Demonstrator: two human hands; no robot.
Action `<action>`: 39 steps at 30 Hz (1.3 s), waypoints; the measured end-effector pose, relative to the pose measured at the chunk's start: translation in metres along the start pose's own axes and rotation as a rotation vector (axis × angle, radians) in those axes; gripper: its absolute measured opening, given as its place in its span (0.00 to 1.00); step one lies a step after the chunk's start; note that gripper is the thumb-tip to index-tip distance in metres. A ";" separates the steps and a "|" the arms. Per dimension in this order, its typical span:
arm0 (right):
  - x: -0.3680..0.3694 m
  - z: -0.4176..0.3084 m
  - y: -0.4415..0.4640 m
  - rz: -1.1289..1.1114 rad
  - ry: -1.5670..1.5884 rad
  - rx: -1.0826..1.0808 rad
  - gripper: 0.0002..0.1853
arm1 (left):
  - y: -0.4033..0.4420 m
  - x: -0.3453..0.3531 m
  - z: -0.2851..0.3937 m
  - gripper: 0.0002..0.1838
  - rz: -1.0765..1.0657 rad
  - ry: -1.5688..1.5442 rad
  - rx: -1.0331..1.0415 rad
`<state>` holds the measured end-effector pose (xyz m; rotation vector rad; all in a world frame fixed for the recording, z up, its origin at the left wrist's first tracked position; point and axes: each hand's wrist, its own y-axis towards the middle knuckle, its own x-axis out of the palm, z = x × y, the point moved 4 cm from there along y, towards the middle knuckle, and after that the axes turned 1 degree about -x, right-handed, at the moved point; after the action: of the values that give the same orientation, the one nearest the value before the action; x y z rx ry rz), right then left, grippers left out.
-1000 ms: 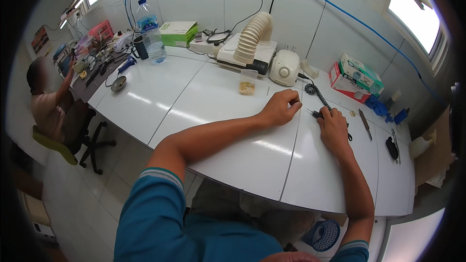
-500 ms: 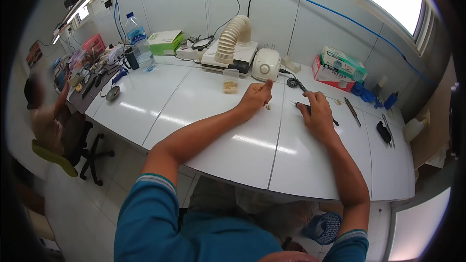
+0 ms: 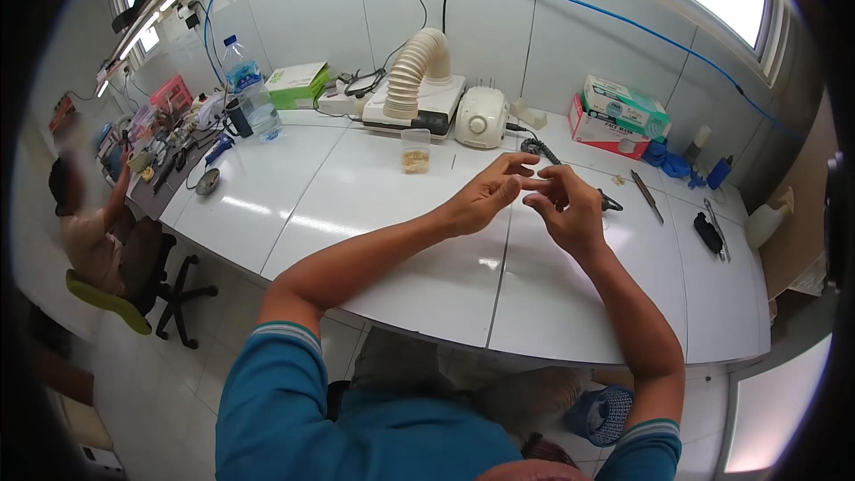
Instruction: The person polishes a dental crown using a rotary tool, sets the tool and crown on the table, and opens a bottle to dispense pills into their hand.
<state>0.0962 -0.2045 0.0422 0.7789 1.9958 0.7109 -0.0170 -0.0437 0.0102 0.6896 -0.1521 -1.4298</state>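
My left hand (image 3: 485,199) is over the middle of the white bench, its thumb and fingers drawn together. Anything small between them is hidden. Facing it, my right hand (image 3: 573,209) has curved fingers, with a gap between thumb and forefinger; its fingertips reach the left fingertips. Behind the right hand a dark rotary handpiece (image 3: 610,202) lies on the bench, partly covered. Its coiled cord (image 3: 540,150) runs back towards a cream control unit (image 3: 484,118). Left of the hands stands a clear tub (image 3: 415,158) with small yellowish pieces. A thin dark pin (image 3: 453,161) lies near it.
A dust extractor with a ribbed hose (image 3: 414,71) stands at the back. Glove and mask boxes (image 3: 619,120), a slim pen-like tool (image 3: 647,196) and a black pouch (image 3: 708,233) are to the right. Water bottle (image 3: 258,107) at left; a co-worker (image 3: 93,223) sits beyond.
My right hand has let go of the handpiece, now on the bench, and moved left to meet my left hand. My left hand has turned and shifted slightly right. The view tilted a little.
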 end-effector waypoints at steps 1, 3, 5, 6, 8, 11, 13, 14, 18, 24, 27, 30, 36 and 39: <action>0.002 0.000 -0.001 0.027 0.035 -0.023 0.16 | -0.002 0.008 0.003 0.45 -0.003 -0.023 -0.008; 0.001 -0.005 0.000 0.044 0.130 -0.005 0.09 | -0.004 0.015 0.005 0.44 -0.028 -0.067 -0.023; -0.005 -0.010 0.000 0.042 0.117 0.020 0.06 | -0.004 0.015 0.001 0.41 -0.061 -0.113 -0.037; -0.006 -0.012 0.000 0.040 0.110 0.033 0.04 | -0.004 0.017 0.000 0.41 -0.074 -0.149 -0.033; -0.006 -0.012 -0.003 0.028 0.153 0.047 0.05 | -0.005 0.023 -0.002 0.41 -0.098 -0.227 -0.024; -0.008 -0.008 -0.005 0.018 0.219 0.125 0.11 | -0.007 0.026 0.004 0.48 -0.169 -0.273 -0.059; -0.005 -0.004 -0.006 0.036 0.221 0.165 0.19 | -0.007 0.029 0.019 0.57 -0.220 -0.235 -0.110; -0.005 -0.006 -0.006 0.042 0.239 0.201 0.20 | -0.009 0.033 0.020 0.57 -0.220 -0.269 -0.120; 0.001 0.002 -0.007 0.019 0.370 0.382 0.27 | -0.014 0.036 0.020 0.62 -0.243 -0.379 -0.182; 0.014 0.009 -0.014 0.017 0.763 0.524 0.31 | -0.013 0.036 0.011 0.71 -0.241 -0.699 -0.346; 0.010 0.013 -0.015 -0.059 0.769 0.500 0.22 | -0.018 0.034 0.002 0.69 -0.200 -0.706 -0.368; 0.008 0.016 -0.016 -0.131 0.749 0.498 0.20 | -0.017 0.035 0.010 0.69 -0.131 -0.718 -0.397; 0.006 0.008 -0.011 -0.122 0.667 0.543 0.14 | -0.015 0.034 0.002 0.70 -0.203 -0.631 -0.398; 0.009 0.010 -0.010 -0.146 0.606 0.583 0.13 | -0.018 0.032 -0.004 0.66 -0.211 -0.617 -0.363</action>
<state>0.0985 -0.2025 0.0260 0.7888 2.8478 0.2819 -0.0251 -0.0720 -0.0115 -0.0513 -0.2951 -1.7827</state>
